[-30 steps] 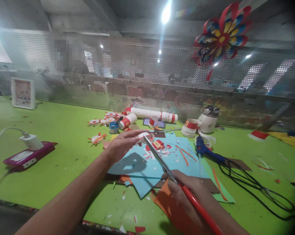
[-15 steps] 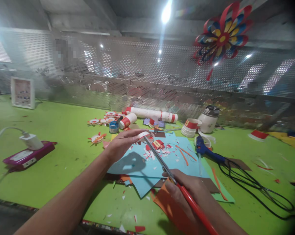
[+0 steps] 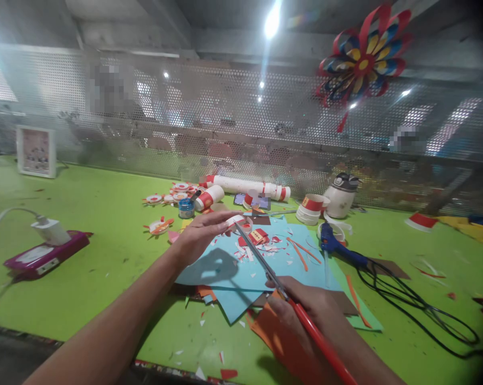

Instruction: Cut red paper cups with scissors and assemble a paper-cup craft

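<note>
Between the fingers of my left hand [image 3: 203, 232] is a small white and red paper cup piece [image 3: 245, 224], held above the blue paper [image 3: 297, 267]. My right hand [image 3: 301, 305] is closed around red-handled scissors [image 3: 261, 262]. Their blades point up and left, with the tips at the cup piece. Red and white paper scraps [image 3: 247, 252] lie on the blue paper beneath, beside a red and yellow piece [image 3: 259, 237] and thin orange strips [image 3: 300, 251].
A blue glue gun [image 3: 337, 246] with a black cord lies at the right. Behind are paper cups [image 3: 310, 208], a kettle-like container [image 3: 341, 198], a long white tube [image 3: 241, 185] and a blue jar [image 3: 186, 208]. A purple power strip [image 3: 49, 255] is at the left.
</note>
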### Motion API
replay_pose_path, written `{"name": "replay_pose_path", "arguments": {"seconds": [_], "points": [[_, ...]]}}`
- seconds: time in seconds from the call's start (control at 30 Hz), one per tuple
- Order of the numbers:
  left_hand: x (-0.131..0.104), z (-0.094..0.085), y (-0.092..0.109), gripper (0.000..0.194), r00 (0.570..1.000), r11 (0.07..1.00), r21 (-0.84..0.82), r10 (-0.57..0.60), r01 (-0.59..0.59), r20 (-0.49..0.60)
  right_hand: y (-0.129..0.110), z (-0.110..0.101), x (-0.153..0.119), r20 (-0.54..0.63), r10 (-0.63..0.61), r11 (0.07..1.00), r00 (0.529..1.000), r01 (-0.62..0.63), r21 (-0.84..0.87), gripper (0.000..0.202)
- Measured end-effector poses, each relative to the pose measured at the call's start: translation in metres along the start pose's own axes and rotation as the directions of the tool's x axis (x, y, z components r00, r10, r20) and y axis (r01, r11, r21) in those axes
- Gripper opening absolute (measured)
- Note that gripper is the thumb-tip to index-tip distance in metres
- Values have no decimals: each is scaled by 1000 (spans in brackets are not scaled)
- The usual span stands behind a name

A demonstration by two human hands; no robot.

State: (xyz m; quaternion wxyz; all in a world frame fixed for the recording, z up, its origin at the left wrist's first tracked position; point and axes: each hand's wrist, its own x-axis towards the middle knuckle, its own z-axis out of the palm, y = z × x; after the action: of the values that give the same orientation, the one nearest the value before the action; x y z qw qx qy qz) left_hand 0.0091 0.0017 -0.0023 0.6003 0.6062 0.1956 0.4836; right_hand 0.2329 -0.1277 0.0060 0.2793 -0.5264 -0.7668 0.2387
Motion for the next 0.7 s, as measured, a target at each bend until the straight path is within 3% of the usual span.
{"name": "replay_pose_path", "arguments": {"seconds": [0.27,0.7], "points": [[-1,4,1,36,1000,998,-65,3,-3,13,-3,5,-2,-54,-5,1000,999,6,3,37],[-1,2,3,35,999,1000,12,16,-17,40,4,4,1,-68,-74,993,995,68,-92,35]]}}
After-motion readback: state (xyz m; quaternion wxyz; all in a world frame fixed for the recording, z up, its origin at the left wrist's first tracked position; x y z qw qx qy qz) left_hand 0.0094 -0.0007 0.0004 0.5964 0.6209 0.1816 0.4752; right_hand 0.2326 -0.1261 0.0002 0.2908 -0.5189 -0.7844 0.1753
